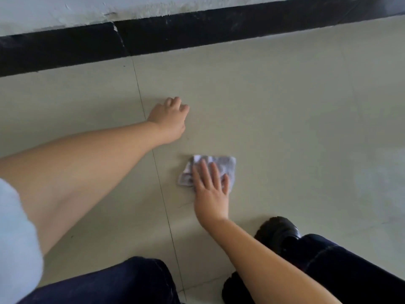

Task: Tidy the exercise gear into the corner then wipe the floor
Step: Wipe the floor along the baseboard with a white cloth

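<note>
Nearest the camera: dark denim knees low in view, black shoe on the right, pale sleeve at left edge. Right hand lies flat on a folded whitish cloth, fingers straight and slightly spread, pressing it onto the beige tiled floor, just right of a grout line. Further out, left hand is planted on the floor across that line, fingers loosely curled, holding nothing, well apart from the cloth. Farthest: black skirting along the floor edge, scuffed white wall above it.
</note>
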`<state>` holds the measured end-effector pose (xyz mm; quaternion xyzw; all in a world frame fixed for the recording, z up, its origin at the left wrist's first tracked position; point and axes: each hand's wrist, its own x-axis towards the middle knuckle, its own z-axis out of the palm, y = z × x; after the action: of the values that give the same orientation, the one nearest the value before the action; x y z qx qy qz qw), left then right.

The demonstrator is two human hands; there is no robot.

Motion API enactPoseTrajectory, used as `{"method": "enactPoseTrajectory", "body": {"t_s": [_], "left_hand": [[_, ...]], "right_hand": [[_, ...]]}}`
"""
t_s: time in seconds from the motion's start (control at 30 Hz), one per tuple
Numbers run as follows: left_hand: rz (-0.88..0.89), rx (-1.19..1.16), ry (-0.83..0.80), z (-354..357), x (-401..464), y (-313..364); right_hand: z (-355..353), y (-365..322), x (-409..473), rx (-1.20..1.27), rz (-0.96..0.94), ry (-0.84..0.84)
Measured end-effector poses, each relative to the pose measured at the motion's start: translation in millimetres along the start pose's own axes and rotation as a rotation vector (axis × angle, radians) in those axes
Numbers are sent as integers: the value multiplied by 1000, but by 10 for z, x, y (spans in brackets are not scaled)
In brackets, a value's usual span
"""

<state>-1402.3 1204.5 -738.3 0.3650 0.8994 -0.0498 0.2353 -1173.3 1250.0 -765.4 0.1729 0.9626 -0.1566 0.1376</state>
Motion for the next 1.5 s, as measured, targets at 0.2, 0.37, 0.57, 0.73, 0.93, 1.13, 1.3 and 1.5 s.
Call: {"method": "enactPoseTrajectory", "body": {"t_s": [0.2, 0.37, 0.57, 0.73, 0.93, 1.13, 1.3, 1.5], "left_hand": [[-42, -26, 24, 76, -12, 42], [-11, -47, -53, 107, -90, -54], [5, -145, -116, -28, -84, -141], [76, -42, -154, -50, -52, -188], [86, -15, -220, -17, -71, -180], [76, -35, -430, -252, -82, -375], [-64, -114, -453, -262, -20, -168], [-334, -396, -62, 221, -577, 291]], "right_hand": [[-130, 289, 276, -76, -532, -203], [-921, 2136, 780, 21, 380, -23], [-935, 1579, 1081, 127, 728, -42], [-346, -11, 678, -16, 125, -180], [-299, -494, 482, -161, -258, -549], [-794, 973, 791, -77, 60, -424], [-1207, 1950, 1298, 67, 634, -271], [-626, 1063, 931, -235, -357, -251]]}}
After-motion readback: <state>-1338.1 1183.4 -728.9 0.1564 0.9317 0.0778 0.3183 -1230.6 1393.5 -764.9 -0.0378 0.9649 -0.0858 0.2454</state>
